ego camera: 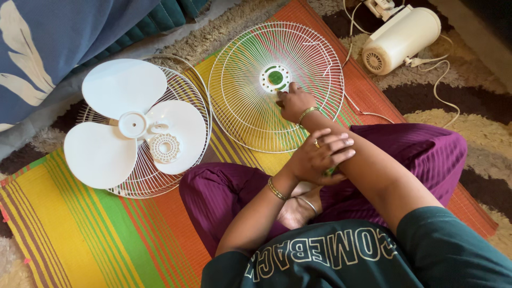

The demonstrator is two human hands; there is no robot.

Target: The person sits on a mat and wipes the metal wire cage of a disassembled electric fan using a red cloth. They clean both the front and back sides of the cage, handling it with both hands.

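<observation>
Here a striped mat in orange, yellow and green covers the floor across the middle of the frame, with a shaggy rug under it showing at the right and top. A blue cloth with pale leaf shapes fills the upper left corner. The person sits cross-legged at the bottom, in purple trousers and a dark green shirt.

At the left lies a white blade with three big round wings. It rests on top of a white wire grill, and a small round white cap sits on it near the middle.

In the upper middle lies a second grill, flat on the mat, with a green and white ring at its centre. The right hand reaches out to it, fingers curled, touching the wires just below the ring. I cannot tell if it pinches anything.

In the upper right corner lies the cream motor on its side, with a white cord looping over the rug.

The left hand rests across the right forearm, fingers loosely bent. Something small and green peeks out under them. Gold bangles sit on both wrists.
</observation>
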